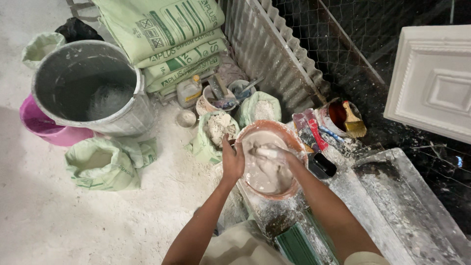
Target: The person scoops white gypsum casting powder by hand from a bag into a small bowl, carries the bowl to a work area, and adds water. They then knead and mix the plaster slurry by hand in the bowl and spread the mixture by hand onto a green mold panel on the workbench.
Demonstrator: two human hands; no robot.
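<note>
An orange-brown bowl [292, 139] full of wet grey-white plaster [265, 174] rests on the plaster-crusted end of a bench. My left hand [232, 159] grips the bowl's left rim. Coated in paste, my right hand [274, 154] is down in the mix with its fingers together; I cannot tell whether it holds anything. Both forearms reach in from the bottom edge.
A big grey bucket [49, 73] stands over a pink tub [30, 118] at the left. Open green sacks of powder [100, 167] lie on the dusty floor, and stacked sacks [167, 34] lean at the back. Small pots, a brush in a red can [338, 115], a grey trough mould [417, 211] and a white cast panel [431, 81] sit on the right.
</note>
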